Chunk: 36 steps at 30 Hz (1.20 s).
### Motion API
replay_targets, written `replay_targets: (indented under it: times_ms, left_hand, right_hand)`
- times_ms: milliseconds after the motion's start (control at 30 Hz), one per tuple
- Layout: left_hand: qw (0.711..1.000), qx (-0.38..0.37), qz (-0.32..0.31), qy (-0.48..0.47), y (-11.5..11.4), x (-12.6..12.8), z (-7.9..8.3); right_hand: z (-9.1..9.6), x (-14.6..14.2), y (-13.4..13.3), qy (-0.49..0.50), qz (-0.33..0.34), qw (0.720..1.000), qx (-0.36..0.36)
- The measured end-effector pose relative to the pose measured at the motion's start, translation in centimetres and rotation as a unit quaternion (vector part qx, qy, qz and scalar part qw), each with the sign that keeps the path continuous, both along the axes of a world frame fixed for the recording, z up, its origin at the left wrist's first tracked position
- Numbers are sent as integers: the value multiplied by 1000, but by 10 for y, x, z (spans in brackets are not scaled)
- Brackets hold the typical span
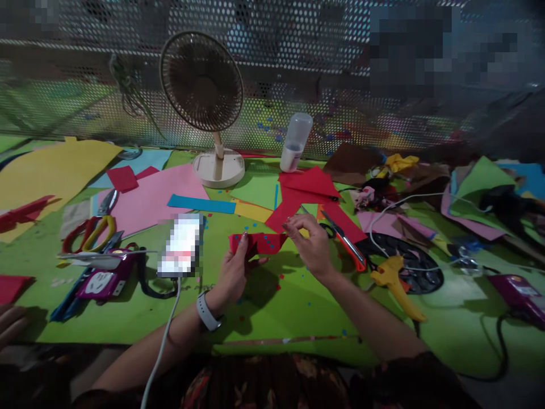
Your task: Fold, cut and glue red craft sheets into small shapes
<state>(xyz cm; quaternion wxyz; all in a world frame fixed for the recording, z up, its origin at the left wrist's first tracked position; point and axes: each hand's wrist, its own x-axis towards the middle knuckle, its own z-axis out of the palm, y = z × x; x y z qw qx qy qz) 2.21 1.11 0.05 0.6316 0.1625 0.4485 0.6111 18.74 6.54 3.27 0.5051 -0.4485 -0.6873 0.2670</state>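
Strip (271,243), red, mid-frame, long axis left-right; left hand (233,271) pinches left end; right hand (314,245) near, can't tell grip.

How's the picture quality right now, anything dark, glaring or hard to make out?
Head view: dim overall, darkest along the bottom edge; head view: the bright white rectangular phone screen and parts of both top corners are pixelated, hiding detail; head view: soft shadow on the green tabletop below the left hand, while the thin, blue-dotted red strip looks slightly soft.
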Motion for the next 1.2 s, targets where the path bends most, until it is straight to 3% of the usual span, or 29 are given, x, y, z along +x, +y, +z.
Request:
replay_targets:
  times_ms: [167, 433, 667, 833, 967, 1100, 1200]
  left_hand:
    - [1000, 3, -10, -6, 0, 0, 1]
    - [993, 55, -86, 66, -7, 1, -7]
    - [991, 54, -100, 66, -7, 2, -16]
    - [989, 54, -95, 95, -7, 1, -16]
    - [989, 64, -90, 95, -7, -1, -17]
    - [988, 77, -87, 97, -5, -3, -18]
    - [986, 81, -81, 120, -5, -2, -17]
  right_hand:
    - [-7, -8, -2, -88, 55, 995, -10]
    - [-17, -8, 1, -135, 61, 988, 33]
    - [-12, -8, 0, -106, 20, 993, 56]
    - [-11, 2, 3, -30, -18, 999, -15]
    - [-10, 5, 4, -8, 24, 1000, -10]
    - [-14, -1, 4, -77, 84, 993, 11]
    - [-22, -6, 3, -95, 90, 991, -7]
